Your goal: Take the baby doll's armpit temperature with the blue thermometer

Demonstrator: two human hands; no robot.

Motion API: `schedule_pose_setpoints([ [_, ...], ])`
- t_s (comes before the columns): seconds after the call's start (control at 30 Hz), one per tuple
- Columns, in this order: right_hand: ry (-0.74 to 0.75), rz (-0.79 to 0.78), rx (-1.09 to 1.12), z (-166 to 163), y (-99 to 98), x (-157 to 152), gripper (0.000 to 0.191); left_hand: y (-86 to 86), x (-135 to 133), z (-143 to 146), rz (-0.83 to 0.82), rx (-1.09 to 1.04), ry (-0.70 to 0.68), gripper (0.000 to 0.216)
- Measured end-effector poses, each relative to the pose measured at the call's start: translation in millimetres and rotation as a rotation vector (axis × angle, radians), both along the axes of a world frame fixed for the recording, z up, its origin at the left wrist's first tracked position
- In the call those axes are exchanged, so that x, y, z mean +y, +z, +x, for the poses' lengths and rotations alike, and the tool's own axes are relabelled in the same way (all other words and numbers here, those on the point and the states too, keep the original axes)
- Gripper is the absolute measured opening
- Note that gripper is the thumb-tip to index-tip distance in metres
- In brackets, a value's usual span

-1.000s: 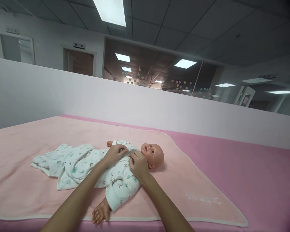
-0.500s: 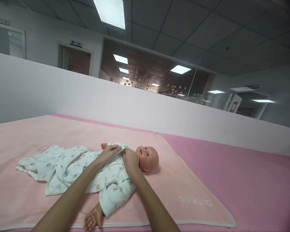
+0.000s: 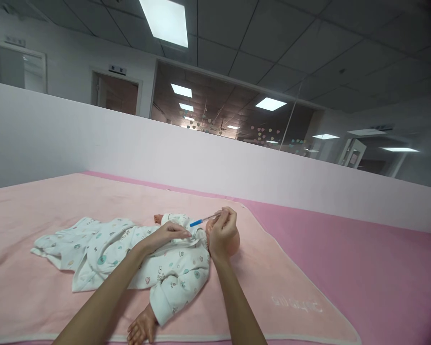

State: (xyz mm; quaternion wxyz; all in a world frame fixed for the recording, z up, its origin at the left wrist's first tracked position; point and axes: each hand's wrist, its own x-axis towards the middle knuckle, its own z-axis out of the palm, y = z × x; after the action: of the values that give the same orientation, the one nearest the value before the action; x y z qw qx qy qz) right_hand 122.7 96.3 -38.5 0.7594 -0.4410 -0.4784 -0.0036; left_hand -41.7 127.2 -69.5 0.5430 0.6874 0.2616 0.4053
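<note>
A baby doll (image 3: 233, 244) lies on its back, its head to the right, dressed in a white printed baby gown (image 3: 179, 268). My left hand (image 3: 170, 232) rests on the doll's chest, fingers closed on the gown's front edge near the neck. Raised over the doll's head, my right hand (image 3: 224, 232) pinches a thin thermometer (image 3: 197, 223), whose blue end points left toward the collar. That hand hides most of the doll's face. One doll hand (image 3: 142, 326) shows from the near sleeve, the other (image 3: 158, 219) from the far sleeve.
A light pink blanket (image 3: 269, 273) lies under the doll on a darker pink padded surface (image 3: 362, 258). Behind it runs a low white wall (image 3: 201, 160), with a glass window (image 3: 230, 105) above.
My right hand has left the collar and risen to the right over the doll's head, with the thermometer now showing in it. My left hand stays at the gown's front.
</note>
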Motion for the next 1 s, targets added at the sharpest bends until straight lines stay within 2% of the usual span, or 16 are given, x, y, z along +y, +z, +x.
schedule_pose_setpoints([
  [0.07,0.141,-0.001,0.200,-5,-1.7,1,0.027,0.3,0,-3,-0.052,-0.084,-0.045,0.014],
  [0.17,0.313,-0.045,0.373,-20,-11.1,4,0.027,-3.1,6,-4,-0.162,-0.327,0.035,0.020],
  [0.27,0.395,-0.060,0.409,-33,-19.7,3,0.026,-7.3,12,-4,-0.272,-0.579,0.097,0.021],
  [0.4,0.435,-0.066,0.396,-39,-24.4,0,0.028,-7.3,14,-4,-0.362,-0.812,0.089,0.020],
  [1.0,0.424,-0.027,0.324,-43,-26.1,-8,0.026,-6.2,9,-5,-0.405,-0.938,-0.026,0.022],
])
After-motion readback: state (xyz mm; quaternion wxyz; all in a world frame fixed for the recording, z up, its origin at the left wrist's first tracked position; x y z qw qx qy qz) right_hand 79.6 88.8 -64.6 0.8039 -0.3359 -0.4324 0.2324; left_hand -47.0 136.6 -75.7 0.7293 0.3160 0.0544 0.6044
